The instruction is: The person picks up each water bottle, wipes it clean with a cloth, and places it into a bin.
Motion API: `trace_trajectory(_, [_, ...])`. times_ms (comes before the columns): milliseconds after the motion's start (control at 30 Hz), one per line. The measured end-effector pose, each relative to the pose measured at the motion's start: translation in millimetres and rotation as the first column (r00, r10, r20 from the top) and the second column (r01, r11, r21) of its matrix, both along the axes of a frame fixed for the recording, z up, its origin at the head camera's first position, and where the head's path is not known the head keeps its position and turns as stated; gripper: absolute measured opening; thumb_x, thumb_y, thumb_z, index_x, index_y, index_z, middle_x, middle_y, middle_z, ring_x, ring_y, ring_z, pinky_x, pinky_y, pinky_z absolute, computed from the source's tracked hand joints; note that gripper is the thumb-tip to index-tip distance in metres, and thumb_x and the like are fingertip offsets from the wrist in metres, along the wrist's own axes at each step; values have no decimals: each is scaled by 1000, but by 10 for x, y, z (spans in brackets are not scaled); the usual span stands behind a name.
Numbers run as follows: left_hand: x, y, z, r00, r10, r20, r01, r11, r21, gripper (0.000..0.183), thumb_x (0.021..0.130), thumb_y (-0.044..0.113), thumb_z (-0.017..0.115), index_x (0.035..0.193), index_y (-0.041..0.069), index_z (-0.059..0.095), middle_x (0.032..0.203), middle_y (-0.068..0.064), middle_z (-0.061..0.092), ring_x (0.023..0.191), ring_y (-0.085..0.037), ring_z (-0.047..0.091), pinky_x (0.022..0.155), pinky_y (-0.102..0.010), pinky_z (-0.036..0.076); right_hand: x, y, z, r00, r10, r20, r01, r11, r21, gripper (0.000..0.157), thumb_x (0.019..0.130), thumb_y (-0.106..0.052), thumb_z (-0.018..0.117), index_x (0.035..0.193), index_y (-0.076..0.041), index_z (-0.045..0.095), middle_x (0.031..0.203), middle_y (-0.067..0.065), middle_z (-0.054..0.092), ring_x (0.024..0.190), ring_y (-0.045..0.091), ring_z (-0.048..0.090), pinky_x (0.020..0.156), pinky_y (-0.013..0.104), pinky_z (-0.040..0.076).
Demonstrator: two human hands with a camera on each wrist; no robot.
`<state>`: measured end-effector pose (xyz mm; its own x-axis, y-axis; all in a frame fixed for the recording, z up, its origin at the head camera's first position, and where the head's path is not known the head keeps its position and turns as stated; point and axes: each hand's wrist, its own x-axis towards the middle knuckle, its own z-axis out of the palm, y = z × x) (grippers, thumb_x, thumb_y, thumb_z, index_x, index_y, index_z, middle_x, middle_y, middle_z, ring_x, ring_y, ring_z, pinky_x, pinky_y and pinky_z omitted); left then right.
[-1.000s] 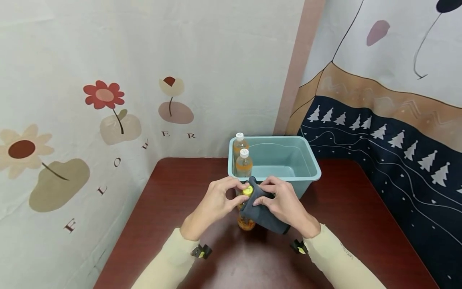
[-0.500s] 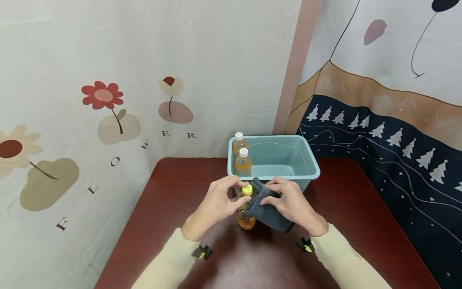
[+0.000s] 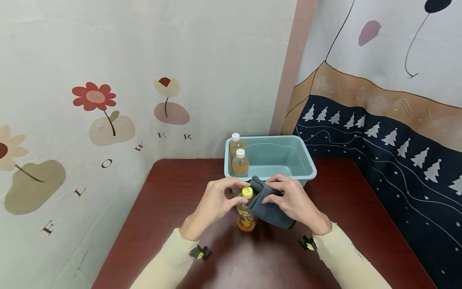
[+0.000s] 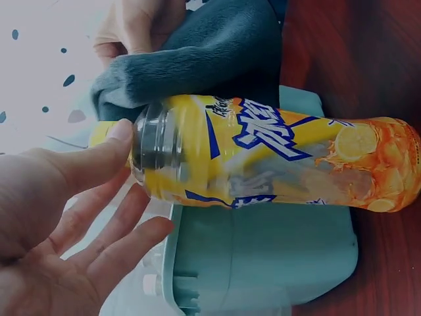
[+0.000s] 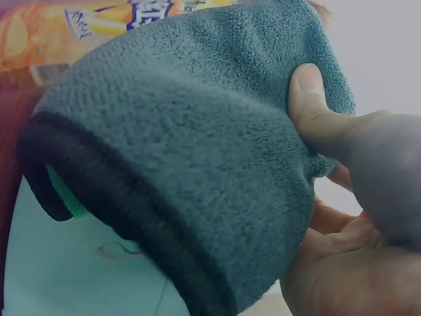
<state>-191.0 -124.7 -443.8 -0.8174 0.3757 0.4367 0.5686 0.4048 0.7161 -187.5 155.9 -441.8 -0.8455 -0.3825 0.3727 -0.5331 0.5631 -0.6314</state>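
A clear drink bottle (image 3: pixel 246 220) with a yellow and orange label stands on the table in front of the bin. My left hand (image 3: pixel 215 199) pinches its yellow cap (image 3: pixel 247 192) between thumb and forefinger, while the other fingers spread loosely behind in the left wrist view. To the right of the bottle, my right hand (image 3: pixel 295 200) holds a dark grey-blue cloth (image 3: pixel 270 210), thumb pressed on top. Its folded edge overlaps the bottle's shoulder, and the rest hangs down to the right with a black hem (image 5: pixel 118 197) showing in the right wrist view.
Right behind the hands stands a light blue plastic bin (image 3: pixel 278 160). Two white-capped bottles, one nearer (image 3: pixel 240 164) and one farther back, stand upright along its left side. The dark red table (image 3: pixel 187 180) meets patterned fabric hangings at the back and right.
The cloth and right hand have shifted slightly right, uncovering more of the bottle. More of the bottle's label now shows. The left hand stays at the cap, and the head view has turned slightly right.
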Motion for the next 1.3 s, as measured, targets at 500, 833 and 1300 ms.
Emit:
trace_trajectory(500, [4, -17, -40, 999, 33, -25, -35, 995, -94, 39, 92, 15, 100, 126, 24, 85, 119, 4, 89, 103, -17, 83, 85, -30, 67, -14, -145, -134, 996, 81, -35, -75, 988, 137, 39, 92, -15, 99, 129, -5, 89, 125, 5, 79, 114, 23, 79, 97, 41, 70])
trace_trajectory(833, [29, -43, -13, 998, 3, -63, -11, 992, -122, 40, 96, 14, 97, 132, 20, 81, 123, 1, 87, 110, -19, 82, 85, -28, 62, -67, -178, -619, 998, 64, 22, -67, 973, 220, 19, 94, -6, 97, 113, -6, 92, 112, 3, 81, 104, 21, 82, 87, 31, 69])
trace_trajectory(1300, [4, -70, 0, 999, -4, -42, -2, 989, -146, 39, 98, 13, 95, 134, 23, 82, 123, 1, 86, 107, -23, 80, 83, -27, 59, -198, -221, -1068, 981, 151, 122, -176, 958, 225, 11, 94, -11, 98, 102, -18, 93, 103, 3, 85, 96, 15, 79, 83, 27, 65])
